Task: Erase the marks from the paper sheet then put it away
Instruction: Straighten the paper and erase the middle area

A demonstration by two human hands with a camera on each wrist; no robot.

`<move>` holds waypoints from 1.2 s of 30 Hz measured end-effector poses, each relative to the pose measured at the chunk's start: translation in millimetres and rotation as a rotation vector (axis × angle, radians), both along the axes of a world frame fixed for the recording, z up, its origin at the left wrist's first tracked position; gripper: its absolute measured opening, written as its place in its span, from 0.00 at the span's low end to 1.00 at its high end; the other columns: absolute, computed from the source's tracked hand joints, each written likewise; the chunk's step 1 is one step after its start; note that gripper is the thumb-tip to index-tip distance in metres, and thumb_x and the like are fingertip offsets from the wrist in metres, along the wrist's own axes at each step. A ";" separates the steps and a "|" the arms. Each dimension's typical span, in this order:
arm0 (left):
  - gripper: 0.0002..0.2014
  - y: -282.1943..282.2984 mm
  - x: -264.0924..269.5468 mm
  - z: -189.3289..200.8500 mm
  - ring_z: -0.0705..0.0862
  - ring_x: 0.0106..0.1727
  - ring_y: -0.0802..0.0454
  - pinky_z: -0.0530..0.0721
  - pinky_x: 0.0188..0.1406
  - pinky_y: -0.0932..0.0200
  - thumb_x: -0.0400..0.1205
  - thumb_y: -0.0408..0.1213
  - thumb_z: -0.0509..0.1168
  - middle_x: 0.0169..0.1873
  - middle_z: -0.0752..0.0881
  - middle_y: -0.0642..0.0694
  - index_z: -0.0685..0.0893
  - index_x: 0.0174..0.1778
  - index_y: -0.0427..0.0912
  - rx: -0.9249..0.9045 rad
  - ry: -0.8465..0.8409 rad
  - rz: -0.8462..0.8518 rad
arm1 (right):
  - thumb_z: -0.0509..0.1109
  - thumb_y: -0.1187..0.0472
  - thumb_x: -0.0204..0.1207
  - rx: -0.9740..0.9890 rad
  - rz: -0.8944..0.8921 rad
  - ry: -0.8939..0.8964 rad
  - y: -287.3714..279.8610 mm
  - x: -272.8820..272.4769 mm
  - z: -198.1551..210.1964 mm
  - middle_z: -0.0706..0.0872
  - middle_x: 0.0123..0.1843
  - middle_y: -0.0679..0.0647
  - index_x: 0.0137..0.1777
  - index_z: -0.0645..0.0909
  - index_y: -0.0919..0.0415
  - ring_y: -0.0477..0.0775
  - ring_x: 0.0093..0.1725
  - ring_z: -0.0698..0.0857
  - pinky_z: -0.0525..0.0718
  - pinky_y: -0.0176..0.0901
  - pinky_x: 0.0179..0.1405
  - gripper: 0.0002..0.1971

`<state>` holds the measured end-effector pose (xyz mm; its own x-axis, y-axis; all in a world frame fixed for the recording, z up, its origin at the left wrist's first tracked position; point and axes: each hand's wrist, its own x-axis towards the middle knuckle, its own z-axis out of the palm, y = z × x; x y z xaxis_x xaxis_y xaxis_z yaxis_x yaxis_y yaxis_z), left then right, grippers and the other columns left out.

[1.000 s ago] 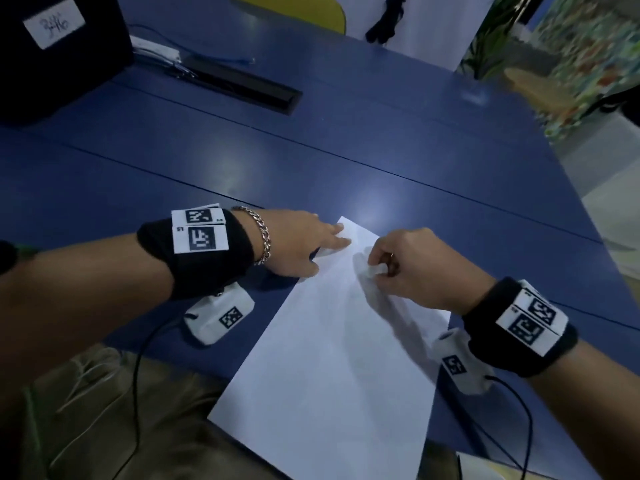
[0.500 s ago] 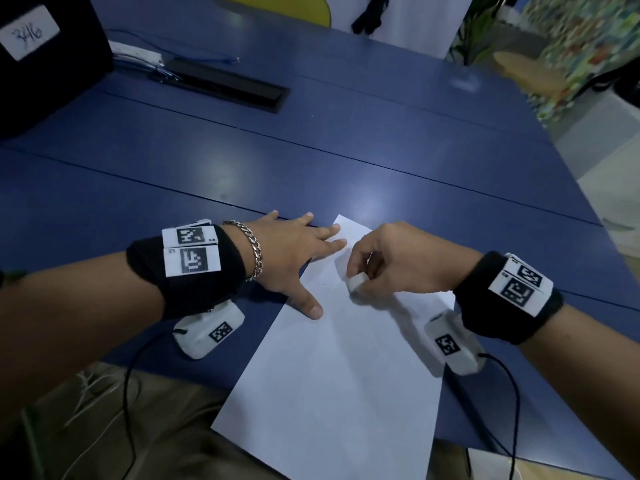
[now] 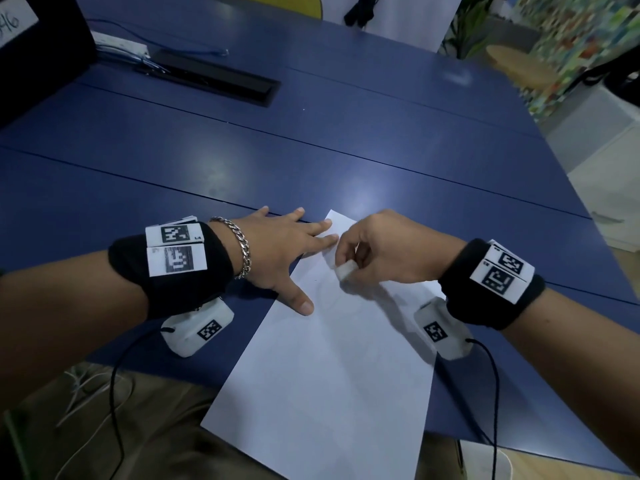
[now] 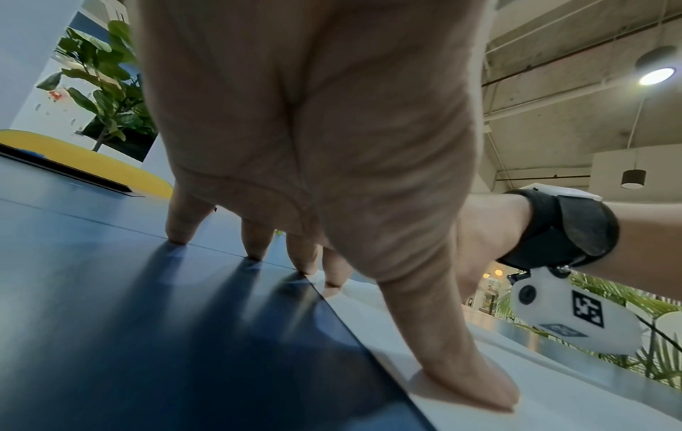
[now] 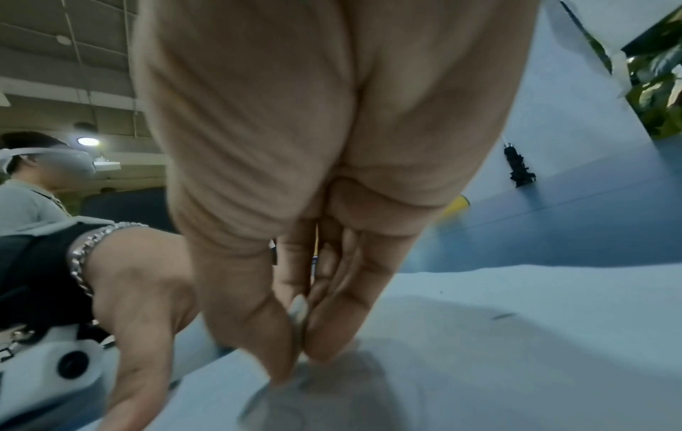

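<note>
A white paper sheet (image 3: 329, 368) lies at an angle on the blue table (image 3: 311, 150), its near end hanging over the front edge. My left hand (image 3: 287, 251) lies flat with spread fingers, thumb and two fingertips pressing the sheet's far left corner. My right hand (image 3: 377, 251) pinches a small white eraser (image 3: 345, 270) and holds it down on the upper part of the sheet. In the left wrist view the left thumb (image 4: 468, 379) presses the paper (image 4: 516, 364). In the right wrist view the right fingertips (image 5: 324, 335) close together against the sheet (image 5: 498, 364), where a small dark mark (image 5: 503, 316) shows.
A black cable slot (image 3: 214, 77) is set into the table at the far left, beside a black box (image 3: 34, 46) with a white label. A white power strip (image 3: 121, 41) with wires lies behind the slot. My lap is below the table's front edge.
My right hand with the eraser has slid toward me and leftward down the sheet. My left hand has spread flat, its thumb now stretched out onto the paper.
</note>
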<state>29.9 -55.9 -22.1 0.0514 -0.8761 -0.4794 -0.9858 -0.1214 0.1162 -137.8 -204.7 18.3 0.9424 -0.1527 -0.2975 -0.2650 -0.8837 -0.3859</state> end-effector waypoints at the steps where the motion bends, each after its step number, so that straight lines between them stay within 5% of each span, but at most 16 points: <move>1: 0.63 0.0 0.0 0.2 0.38 0.93 0.44 0.51 0.85 0.19 0.66 0.84 0.66 0.89 0.34 0.66 0.37 0.90 0.67 0.002 0.002 -0.001 | 0.82 0.54 0.70 -0.025 -0.020 -0.060 -1.3 1.8 -3.0 0.90 0.35 0.41 0.49 0.91 0.47 0.37 0.39 0.87 0.79 0.26 0.35 0.08; 4: 0.63 -0.3 -0.4 0.4 0.37 0.93 0.44 0.51 0.85 0.19 0.67 0.83 0.66 0.89 0.34 0.66 0.37 0.90 0.66 0.006 0.003 0.003 | 0.80 0.55 0.72 -0.040 -0.028 -0.107 -0.3 -0.1 -5.7 0.89 0.34 0.39 0.49 0.91 0.48 0.37 0.39 0.87 0.79 0.27 0.36 0.07; 8: 0.64 0.2 -0.8 0.3 0.37 0.93 0.45 0.51 0.86 0.20 0.67 0.83 0.66 0.89 0.33 0.67 0.38 0.91 0.65 0.009 -0.005 0.008 | 0.81 0.55 0.71 0.056 0.062 0.134 6.2 -4.3 7.6 0.92 0.37 0.37 0.48 0.91 0.46 0.36 0.38 0.89 0.80 0.23 0.36 0.06; 14: 0.63 -0.4 -1.3 0.3 0.37 0.92 0.44 0.51 0.85 0.19 0.67 0.84 0.65 0.89 0.33 0.66 0.36 0.90 0.68 0.012 0.001 0.003 | 0.80 0.55 0.71 -0.028 -0.041 -0.088 -1.9 1.6 -3.7 0.89 0.33 0.38 0.48 0.91 0.47 0.37 0.37 0.87 0.79 0.29 0.36 0.07; 19: 0.63 0.6 -1.1 0.7 0.37 0.93 0.45 0.51 0.86 0.21 0.67 0.84 0.65 0.89 0.33 0.66 0.37 0.91 0.65 0.012 -0.014 0.003 | 0.81 0.53 0.70 0.042 0.046 0.135 7.9 -8.1 8.2 0.92 0.36 0.37 0.48 0.92 0.46 0.37 0.38 0.88 0.80 0.25 0.35 0.07; 25: 0.63 1.2 -0.3 0.8 0.38 0.93 0.44 0.50 0.86 0.21 0.67 0.85 0.64 0.90 0.34 0.65 0.38 0.91 0.64 0.006 -0.019 -0.008 | 0.79 0.56 0.69 -0.064 -0.101 -0.021 -4.5 -13.1 -1.5 0.88 0.34 0.39 0.50 0.91 0.47 0.35 0.37 0.86 0.81 0.31 0.36 0.10; 31: 0.64 9.0 -0.7 6.5 0.49 0.92 0.47 0.49 0.88 0.25 0.67 0.83 0.66 0.91 0.53 0.51 0.47 0.93 0.56 -0.085 -0.049 -0.050 | 0.80 0.56 0.68 -0.120 -0.143 -0.030 -5.3 -14.4 -2.1 0.89 0.36 0.43 0.51 0.91 0.49 0.38 0.38 0.86 0.89 0.42 0.43 0.11; 36: 0.66 11.4 0.6 4.0 0.37 0.92 0.42 0.44 0.84 0.16 0.67 0.84 0.66 0.91 0.33 0.60 0.37 0.92 0.60 0.011 -0.020 0.022 | 0.79 0.57 0.71 -0.109 -0.109 -0.072 1.5 -2.9 0.3 0.87 0.34 0.41 0.51 0.91 0.50 0.37 0.35 0.85 0.81 0.28 0.36 0.09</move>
<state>30.5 -44.5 -18.2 0.0799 -0.8693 -0.4877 -0.9850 -0.1439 0.0951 -140.7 -203.2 18.6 0.9368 -0.2827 -0.2063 -0.3367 -0.8887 -0.3111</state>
